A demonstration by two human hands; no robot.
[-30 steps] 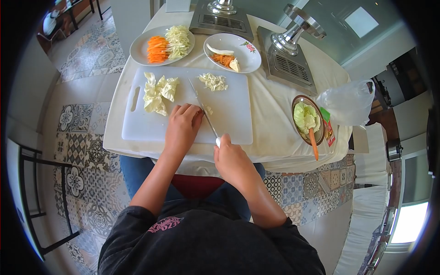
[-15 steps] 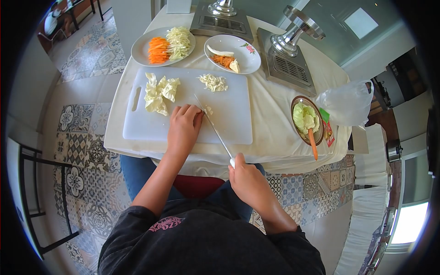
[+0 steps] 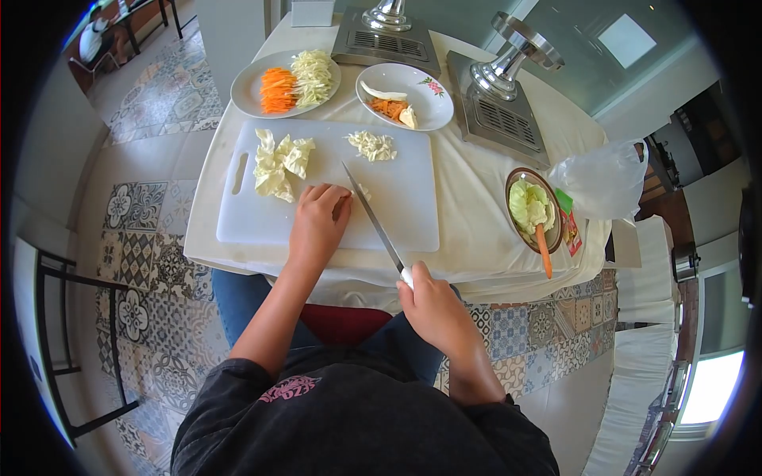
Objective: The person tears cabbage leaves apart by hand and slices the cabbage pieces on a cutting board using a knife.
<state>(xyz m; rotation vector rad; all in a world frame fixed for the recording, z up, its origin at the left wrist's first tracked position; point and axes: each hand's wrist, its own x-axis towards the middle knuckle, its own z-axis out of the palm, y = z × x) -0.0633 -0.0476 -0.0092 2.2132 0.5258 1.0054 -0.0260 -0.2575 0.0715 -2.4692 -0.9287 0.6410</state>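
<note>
My left hand [image 3: 319,218] is closed on the white cutting board [image 3: 278,226], its curled fingertips pressing on a mostly hidden pale piece of cabbage. My right hand [image 3: 435,305] grips the white handle of a long knife [image 3: 376,225]. The blade slants across the board just right of my left fingertips, its point toward the back. Small pale bits [image 3: 363,191] lie beside the blade. Loose cabbage leaves [image 3: 278,163] lie at the board's back left, and a small pile of chopped cabbage [image 3: 371,145] is at the back right.
Behind the board stand an oval plate [image 3: 245,89] of shredded carrot and cabbage and a flowered plate [image 3: 436,107] with scraps. At right are a brown-rimmed bowl [image 3: 514,224] with cabbage and a carrot, and a plastic bag [image 3: 603,181]. Metal stands [image 3: 500,119] occupy the back. A person [image 3: 95,40] sits far left.
The knife has turned in my right hand, so the blade's broad side shows rather than its thin edge. My left hand stays in place on the board. The view has shifted slightly.
</note>
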